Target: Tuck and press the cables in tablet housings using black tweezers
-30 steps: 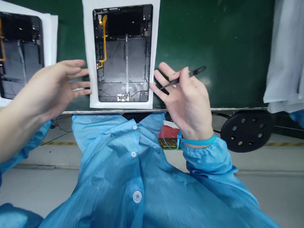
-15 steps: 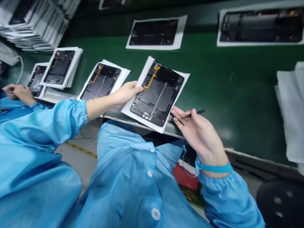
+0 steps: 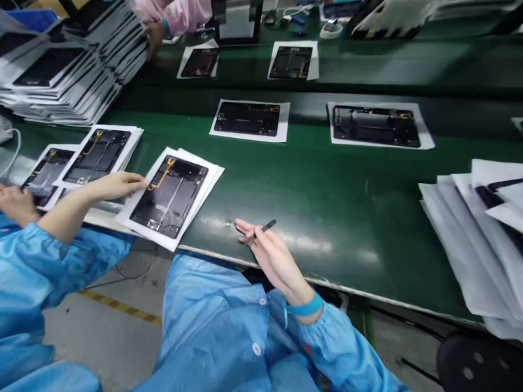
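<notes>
My left hand (image 3: 117,185) is at the left edge of a white paper sheet (image 3: 131,216), its fingers closed on that edge. On the sheet lies an open tablet housing (image 3: 170,194), dark inside, with an orange flex cable and a pale strip down its middle. More white paper shows beneath it, to the right. My right hand (image 3: 269,250) is palm up over the green table's front edge, with slim black tweezers (image 3: 266,226) lying across its closed fingers. The tips of the tweezers are partly hidden.
Two more housings on paper (image 3: 97,153) lie at left, near a co-worker's hands (image 3: 13,202). A tall stack of papered panels (image 3: 69,82) stands behind. Several housings lie farther back on the green table (image 3: 313,188). White sheets (image 3: 469,240) hang over the right edge. Other people work opposite.
My left hand has moved left with the papered housing, which now rests on the left-hand pile. My right hand has also shifted left, still with the tweezers. The view has tilted up.
</notes>
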`<state>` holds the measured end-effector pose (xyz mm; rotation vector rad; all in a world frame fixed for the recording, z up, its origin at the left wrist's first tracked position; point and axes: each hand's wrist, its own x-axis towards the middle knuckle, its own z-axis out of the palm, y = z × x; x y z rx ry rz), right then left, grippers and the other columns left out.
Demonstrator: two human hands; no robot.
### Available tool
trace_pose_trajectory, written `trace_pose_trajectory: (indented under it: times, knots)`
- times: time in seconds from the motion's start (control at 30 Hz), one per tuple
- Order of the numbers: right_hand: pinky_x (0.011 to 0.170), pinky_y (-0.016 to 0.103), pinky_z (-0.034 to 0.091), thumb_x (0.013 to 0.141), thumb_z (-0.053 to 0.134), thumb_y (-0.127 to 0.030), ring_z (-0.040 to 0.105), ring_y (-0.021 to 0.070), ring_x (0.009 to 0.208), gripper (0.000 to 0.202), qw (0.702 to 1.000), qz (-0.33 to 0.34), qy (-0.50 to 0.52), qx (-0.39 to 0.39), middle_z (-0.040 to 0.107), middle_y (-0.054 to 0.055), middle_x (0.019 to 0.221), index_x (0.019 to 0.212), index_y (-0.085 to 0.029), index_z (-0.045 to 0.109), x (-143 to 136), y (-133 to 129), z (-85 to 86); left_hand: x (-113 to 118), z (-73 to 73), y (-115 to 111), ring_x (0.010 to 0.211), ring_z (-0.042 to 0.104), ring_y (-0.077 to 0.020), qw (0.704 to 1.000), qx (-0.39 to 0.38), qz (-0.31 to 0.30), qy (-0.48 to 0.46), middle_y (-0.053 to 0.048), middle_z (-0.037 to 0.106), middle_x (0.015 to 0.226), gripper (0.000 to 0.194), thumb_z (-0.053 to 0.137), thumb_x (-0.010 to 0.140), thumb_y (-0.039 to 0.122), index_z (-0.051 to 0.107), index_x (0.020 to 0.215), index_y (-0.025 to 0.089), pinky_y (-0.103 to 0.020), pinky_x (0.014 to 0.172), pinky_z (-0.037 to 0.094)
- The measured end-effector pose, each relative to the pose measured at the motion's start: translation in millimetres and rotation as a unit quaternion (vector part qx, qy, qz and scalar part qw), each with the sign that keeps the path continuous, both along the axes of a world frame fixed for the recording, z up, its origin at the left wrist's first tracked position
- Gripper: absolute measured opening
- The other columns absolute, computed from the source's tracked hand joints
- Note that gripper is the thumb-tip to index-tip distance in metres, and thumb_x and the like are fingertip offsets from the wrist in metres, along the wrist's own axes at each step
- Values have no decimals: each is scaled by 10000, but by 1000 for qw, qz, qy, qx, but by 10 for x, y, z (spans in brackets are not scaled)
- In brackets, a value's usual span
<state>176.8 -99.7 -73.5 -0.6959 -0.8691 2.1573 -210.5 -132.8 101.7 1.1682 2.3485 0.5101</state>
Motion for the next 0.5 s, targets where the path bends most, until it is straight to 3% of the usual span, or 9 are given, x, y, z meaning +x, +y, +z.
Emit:
trace_pose_trajectory:
  times: [0.1,0.2,0.3,0.37,0.43,0.5]
  knots:
    - [1223,471,489,852,890,-694,668,328,1408,465,999,-11,-40,13,814,102,1359,771,-248,783,207,18,-48,-58,155,687,1236,709,-253,988,-49,-71,127,-75,752,1186,251,798,1027,354,750,1088,115,-509,1174,579]
    - [1101,410,530,886,861,-690,704,285,1244,455,997,-32,-73,23,823,87,1227,783,-252,790,429,31,-112,122,185,1661,1367,662,-278,968,-32,-161,192,-106,721,1361,364,728,1073,435,739,1274,132,-559,1265,509]
    - [1016,368,534,950,790,-688,705,246,1095,460,991,-57,-111,56,811,74,1109,794,-256,791,640,10,-199,416,51,2631,1401,643,-255,947,-4,-221,234,-134,648,1492,518,652,1102,531,688,1413,118,-518,1308,478]
    - [992,358,540,1001,741,-656,705,235,1047,445,984,-78,-136,80,801,72,1056,808,-259,790,788,-16,-255,576,-81,3134,1454,602,-246,934,8,-241,263,-154,540,1611,599,612,1110,554,632,1499,99,-486,1355,429]
    - [967,338,552,1031,716,-619,710,226,1028,422,980,-109,-148,82,795,68,1013,818,-263,792,933,-43,-293,665,-200,3490,1486,573,-254,926,8,-251,281,-162,490,1655,604,625,1108,532,605,1531,101,-496,1364,417]
    - [907,301,563,1038,719,-596,709,204,986,403,977,-147,-141,57,790,58,983,818,-267,797,1046,-58,-307,676,-275,3732,1462,592,-253,924,-7,-256,285,-157,536,1614,570,651,1102,512,624,1502,106,-504,1338,449]
